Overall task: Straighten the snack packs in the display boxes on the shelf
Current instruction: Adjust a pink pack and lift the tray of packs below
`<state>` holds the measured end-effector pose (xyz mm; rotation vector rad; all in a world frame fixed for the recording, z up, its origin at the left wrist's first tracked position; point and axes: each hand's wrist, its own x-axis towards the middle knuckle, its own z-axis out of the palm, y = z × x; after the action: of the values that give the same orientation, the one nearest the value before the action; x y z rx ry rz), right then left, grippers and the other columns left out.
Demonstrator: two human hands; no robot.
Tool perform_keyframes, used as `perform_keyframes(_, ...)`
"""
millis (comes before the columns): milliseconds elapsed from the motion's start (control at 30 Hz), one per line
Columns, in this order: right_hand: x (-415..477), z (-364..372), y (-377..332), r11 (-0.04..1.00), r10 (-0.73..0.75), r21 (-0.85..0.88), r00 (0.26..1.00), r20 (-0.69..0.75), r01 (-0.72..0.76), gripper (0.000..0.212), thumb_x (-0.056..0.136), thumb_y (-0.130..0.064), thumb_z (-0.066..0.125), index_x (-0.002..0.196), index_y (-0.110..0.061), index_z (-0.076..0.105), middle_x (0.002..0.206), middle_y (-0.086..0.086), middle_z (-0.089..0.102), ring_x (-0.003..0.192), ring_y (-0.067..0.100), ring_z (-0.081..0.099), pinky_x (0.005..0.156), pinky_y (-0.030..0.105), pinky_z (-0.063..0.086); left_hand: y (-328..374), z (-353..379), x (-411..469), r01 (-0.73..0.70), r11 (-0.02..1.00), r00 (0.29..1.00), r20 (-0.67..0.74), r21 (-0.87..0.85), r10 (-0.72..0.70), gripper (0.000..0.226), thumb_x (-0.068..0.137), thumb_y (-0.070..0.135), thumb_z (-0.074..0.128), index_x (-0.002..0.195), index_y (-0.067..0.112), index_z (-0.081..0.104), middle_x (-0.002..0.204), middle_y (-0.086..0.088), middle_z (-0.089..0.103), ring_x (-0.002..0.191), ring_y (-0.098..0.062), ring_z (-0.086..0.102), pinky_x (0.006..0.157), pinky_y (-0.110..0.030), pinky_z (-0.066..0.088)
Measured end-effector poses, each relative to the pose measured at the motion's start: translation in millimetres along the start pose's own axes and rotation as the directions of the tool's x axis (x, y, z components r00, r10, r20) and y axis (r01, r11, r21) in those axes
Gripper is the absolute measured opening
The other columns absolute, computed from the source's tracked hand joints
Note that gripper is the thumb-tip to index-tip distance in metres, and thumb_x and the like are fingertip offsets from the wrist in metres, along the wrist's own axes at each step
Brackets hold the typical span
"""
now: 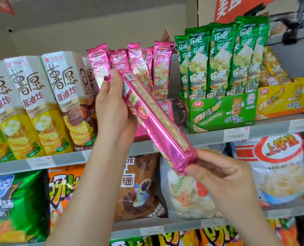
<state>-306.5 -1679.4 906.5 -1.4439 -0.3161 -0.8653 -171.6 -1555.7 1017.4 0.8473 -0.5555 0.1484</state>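
Note:
A long pink snack pack (154, 121) slants in front of the shelf, back side toward me. My left hand (112, 107) grips its upper end, thumb on top. My right hand (216, 171) pinches its lower sealed end. Behind it stands the pink display box (167, 110) with several pink packs (138, 64) upright, some leaning. To the right, the green display box (222, 114) holds several tall green packs (220, 57) in tidy rows. A yellow display box (286, 100) with yellow packs sits at the far right.
Tall cream chip cartons (34, 103) fill the shelf's left side. The grey shelf edge (206, 137) carries price tags. Below hang bagged snacks: green (14, 205), brown (138, 189), white shrimp chips (278, 167). A red sign (236, 6) hangs above.

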Motion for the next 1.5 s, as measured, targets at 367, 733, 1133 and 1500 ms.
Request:
perform_keyframes(367,3.9,-2.2,17.5,0.902,-0.289,-0.384,0.936,-0.201,0.196,0.017,0.067,-0.018,0.081,0.080,-0.028,0.076,0.083,-0.014,0.072,0.076,0.010,0.070,0.064,0.022,0.056,-3.0,12.5,-28.6,-0.201,0.881,0.946,0.320,0.429,0.061,0.037,0.081,0.033,0.073,0.114,0.020,0.061,0.092,0.006,0.071,0.079,-0.008,0.064,0.066,-0.022,0.052)
perform_keyframes(733,13.3,-8.6,4.9,0.966,0.209,0.126,0.967,0.143,-0.228,0.037,0.076,-0.040,0.077,0.087,-0.015,0.052,0.077,-0.003,0.068,0.064,0.007,0.059,0.060,0.019,0.049,-14.8,-0.3,-36.0,0.008,0.963,0.913,0.390,0.270,-0.117,0.028,0.085,0.018,0.060,0.112,0.010,0.063,0.085,0.000,0.072,0.072,-0.013,0.067,0.068,-0.031,0.057)
perform_keyframes(1133,21.2,-25.8,-1.5,0.985,0.167,-0.029,0.986,0.010,-0.167,0.037,0.065,-0.014,0.067,0.091,-0.041,0.066,0.078,0.006,0.074,0.065,0.015,0.068,0.059,0.018,0.052,-14.7,21.6,-13.2,-0.253,0.807,0.899,0.437,0.533,-0.007,0.028,0.092,0.003,0.058,0.108,0.020,0.072,0.095,0.011,0.076,0.086,-0.001,0.068,0.072,-0.014,0.050)
perform_keyframes(1500,65.9,-49.5,-37.0,0.897,-0.191,-0.423,0.976,-0.101,0.132,0.045,0.064,-0.041,0.067,0.101,-0.030,0.045,0.080,0.002,0.066,0.070,0.025,0.063,0.067,0.051,0.053,-42.2,45.1,19.3,-0.664,-0.576,0.637,0.764,0.476,-0.104,0.018,0.079,0.027,0.064,0.086,0.013,0.073,0.095,-0.009,0.060,0.104,-0.031,0.050,0.081,-0.040,0.035)
